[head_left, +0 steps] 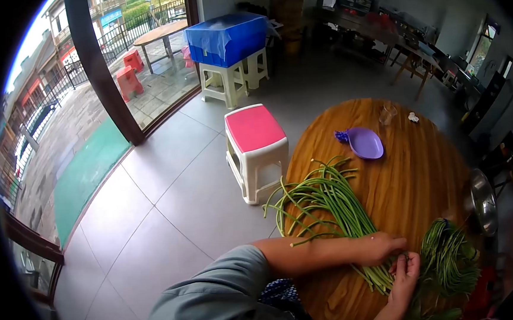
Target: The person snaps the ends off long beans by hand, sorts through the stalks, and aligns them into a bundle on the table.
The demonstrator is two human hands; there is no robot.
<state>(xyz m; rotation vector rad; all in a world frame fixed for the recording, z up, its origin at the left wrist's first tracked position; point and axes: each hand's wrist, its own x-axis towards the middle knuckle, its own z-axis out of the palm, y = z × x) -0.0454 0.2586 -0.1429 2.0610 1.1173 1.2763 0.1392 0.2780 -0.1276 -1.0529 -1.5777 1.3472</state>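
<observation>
A bundle of long green stalks [337,205], like garlic stems, lies across the near left part of the round wooden table [415,178]. Over the bundle reaches my left forearm, and my left hand [384,247] is closed just past the stalks. My right hand [405,273] meets it from below, thumb and fingers pinched together. The fingertips of both hands are nearly touching; what they hold between them is too small and hidden to make out. Right of my hands sits a second pile of thinner green strands [450,256], near the table edge.
A purple dish [365,143], a clear glass [388,114] and a crumpled white tissue [413,117] stand farther back. At the right edge a metal basin [484,203] is tilted. A pink-topped stool [256,130] and a blue crate [227,40] are beyond, left.
</observation>
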